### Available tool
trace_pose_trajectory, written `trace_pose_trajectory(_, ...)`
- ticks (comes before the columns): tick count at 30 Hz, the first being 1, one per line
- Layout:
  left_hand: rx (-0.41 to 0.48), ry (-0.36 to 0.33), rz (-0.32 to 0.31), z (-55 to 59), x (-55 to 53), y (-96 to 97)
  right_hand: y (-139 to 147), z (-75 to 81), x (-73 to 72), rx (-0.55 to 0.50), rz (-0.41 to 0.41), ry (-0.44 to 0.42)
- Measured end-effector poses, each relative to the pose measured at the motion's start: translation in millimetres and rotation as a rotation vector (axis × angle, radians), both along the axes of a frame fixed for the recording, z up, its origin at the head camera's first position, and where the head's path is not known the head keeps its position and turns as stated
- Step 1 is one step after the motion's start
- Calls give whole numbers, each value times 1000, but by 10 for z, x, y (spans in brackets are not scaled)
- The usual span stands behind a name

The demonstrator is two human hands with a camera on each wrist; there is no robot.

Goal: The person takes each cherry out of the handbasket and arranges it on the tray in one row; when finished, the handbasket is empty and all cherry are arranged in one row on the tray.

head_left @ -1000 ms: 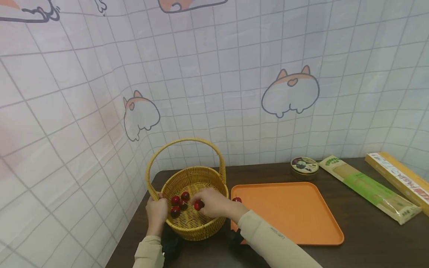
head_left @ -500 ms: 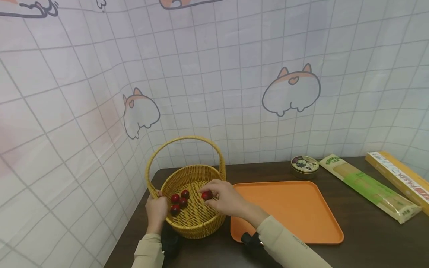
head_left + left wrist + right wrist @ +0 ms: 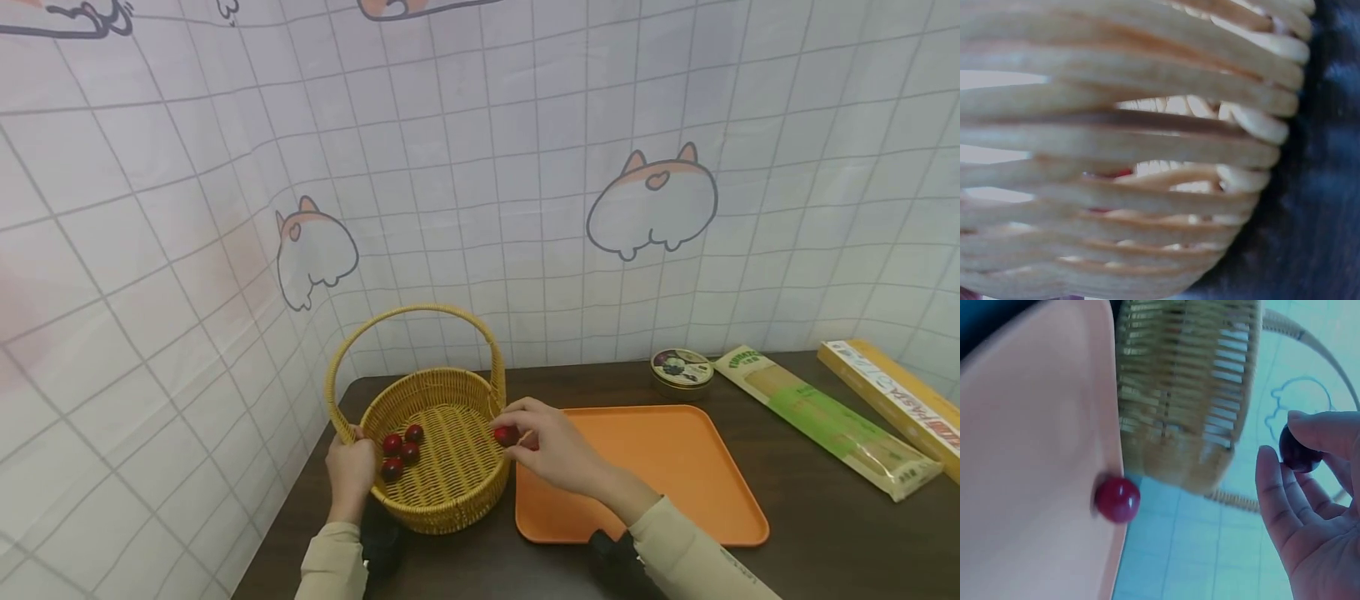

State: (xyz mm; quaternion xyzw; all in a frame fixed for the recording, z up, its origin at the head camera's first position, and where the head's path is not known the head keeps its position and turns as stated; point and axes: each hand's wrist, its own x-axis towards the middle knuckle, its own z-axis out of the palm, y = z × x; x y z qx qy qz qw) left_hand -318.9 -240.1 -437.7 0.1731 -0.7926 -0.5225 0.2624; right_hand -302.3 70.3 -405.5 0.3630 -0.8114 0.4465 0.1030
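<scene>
Hands both occupied. Left hand (image 3: 351,468) grips the basket (image 3: 444,520) where handle meets rim, wrist bent up from below; four dark-red cherries (image 3: 392,469) lie in the basket's left part. Right hand (image 3: 558,450) comes in from the right, thumb and fingertips pinching a single cherry (image 3: 505,435) by the basket's right rim. Next, orange tray (image 3: 667,458); right wrist view shows another cherry (image 3: 1118,500) at its edge. Round tin (image 3: 681,371), lid print too small to read. Right sleeve (image 3: 682,542): small lettering, illegible. Green-banded packet (image 3: 817,417), lettering unclear. Far right, yellow box (image 3: 900,400): "PASTA" legible.
</scene>
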Motion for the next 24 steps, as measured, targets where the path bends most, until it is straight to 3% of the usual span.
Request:
trace_pose_trajectory(8, 12, -15, 0, 19, 21, 8, 287, 15, -88, 44, -69, 19)
trace_pose_trajectory(14, 34, -15, -10, 23, 21, 6, 407, -10, -175, 103, -170, 38)
trace_pose_trajectory(24, 35, -22, -9, 17, 16, 5, 461, -218, -316, 116, -286, -157)
